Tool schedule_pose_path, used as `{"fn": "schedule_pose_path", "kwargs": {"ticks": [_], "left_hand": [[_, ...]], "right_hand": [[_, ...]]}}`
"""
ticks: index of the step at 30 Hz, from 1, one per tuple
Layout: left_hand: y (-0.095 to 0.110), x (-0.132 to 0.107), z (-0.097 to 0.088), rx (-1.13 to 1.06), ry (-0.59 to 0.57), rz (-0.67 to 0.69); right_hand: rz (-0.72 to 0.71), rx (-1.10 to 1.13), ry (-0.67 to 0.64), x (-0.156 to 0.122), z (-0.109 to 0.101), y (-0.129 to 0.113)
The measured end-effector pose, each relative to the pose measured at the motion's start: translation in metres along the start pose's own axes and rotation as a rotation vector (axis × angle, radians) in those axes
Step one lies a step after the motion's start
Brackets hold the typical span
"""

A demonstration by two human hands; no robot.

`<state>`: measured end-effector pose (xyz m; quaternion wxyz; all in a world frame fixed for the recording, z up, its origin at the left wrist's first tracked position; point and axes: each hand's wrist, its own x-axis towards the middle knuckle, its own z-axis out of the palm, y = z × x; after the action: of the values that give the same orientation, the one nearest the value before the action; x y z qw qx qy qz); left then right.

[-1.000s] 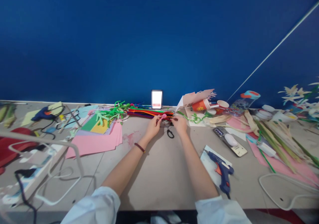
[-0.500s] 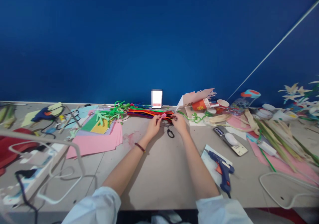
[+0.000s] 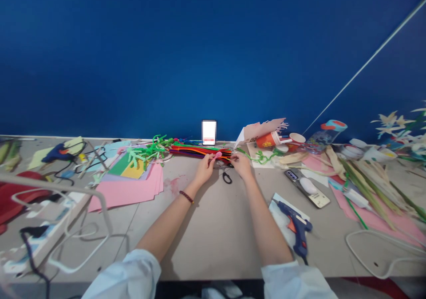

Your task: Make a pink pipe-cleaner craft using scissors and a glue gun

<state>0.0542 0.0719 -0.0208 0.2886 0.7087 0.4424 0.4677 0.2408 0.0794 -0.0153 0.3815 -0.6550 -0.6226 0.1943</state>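
On grey craft table [image 3: 199, 245], multicolour pipe cleaners [image 3: 199, 151] lie in a bundle, black scissors [image 3: 226, 178] just below. L hand [image 3: 204, 169]: fingers pinch pink pom-pom [image 3: 218, 155] at bundle. R hand [image 3: 241, 166]: fingers curled at bundle's end, grip unclear.

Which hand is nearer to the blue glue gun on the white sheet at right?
The right hand is nearer, up the table and left of the glue gun, not touching it. The left hand is farther, beyond the right hand.
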Motion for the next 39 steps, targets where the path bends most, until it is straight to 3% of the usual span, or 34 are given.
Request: {"fn": "schedule_pose_path", "kwargs": {"ticks": [11,20,30,39], "left_hand": [[0.005,0.000,-0.001,-0.010,0.015,-0.004],[0.005,0.000,-0.001,0.004,0.003,0.014],[0.003,0.001,-0.001,0.072,-0.005,0.072],[-0.001,0.001,0.001,0.090,-0.001,0.076]], "right_hand": [[-0.161,0.015,-0.190,-0.001,-0.004,-0.009],[-0.114,0.047,-0.224,-0.005,-0.005,-0.011],[0.031,0.173,-0.060,-0.001,0.003,-0.008],[0.116,0.328,0.123,-0.005,0.017,-0.022]]}}
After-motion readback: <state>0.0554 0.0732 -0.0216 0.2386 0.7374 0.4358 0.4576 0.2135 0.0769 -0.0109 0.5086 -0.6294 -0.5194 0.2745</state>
